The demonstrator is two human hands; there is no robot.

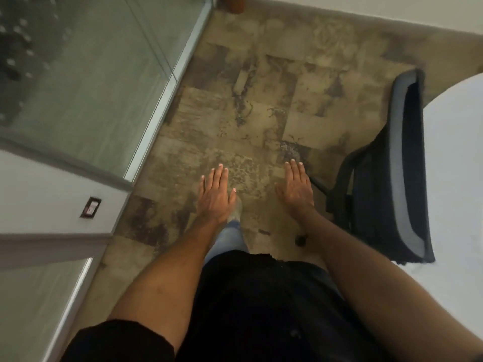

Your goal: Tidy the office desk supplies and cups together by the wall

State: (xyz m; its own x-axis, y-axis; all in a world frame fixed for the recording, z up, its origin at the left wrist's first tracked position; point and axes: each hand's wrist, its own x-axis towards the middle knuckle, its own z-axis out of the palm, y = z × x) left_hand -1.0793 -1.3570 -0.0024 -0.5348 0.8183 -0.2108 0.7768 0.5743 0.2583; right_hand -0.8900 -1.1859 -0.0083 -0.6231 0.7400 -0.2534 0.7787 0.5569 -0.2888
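Carpet floor (pixel 248 105) fills our view; left hand (pixel 215 194) and right hand (pixel 296 188) are spread flat, holding nothing. Supplies and cups are unseen; we should turn toward the desk (pixel 454 178) at 3 o'clock.

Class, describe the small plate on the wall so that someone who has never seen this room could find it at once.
Start at the glass partition on the left and follow its metal frame down to the plain white wall section below it. The wall plate sits there, level with the open left hand. It is a small dark-framed rectangle with a pale centre, the only fixture on that wall.
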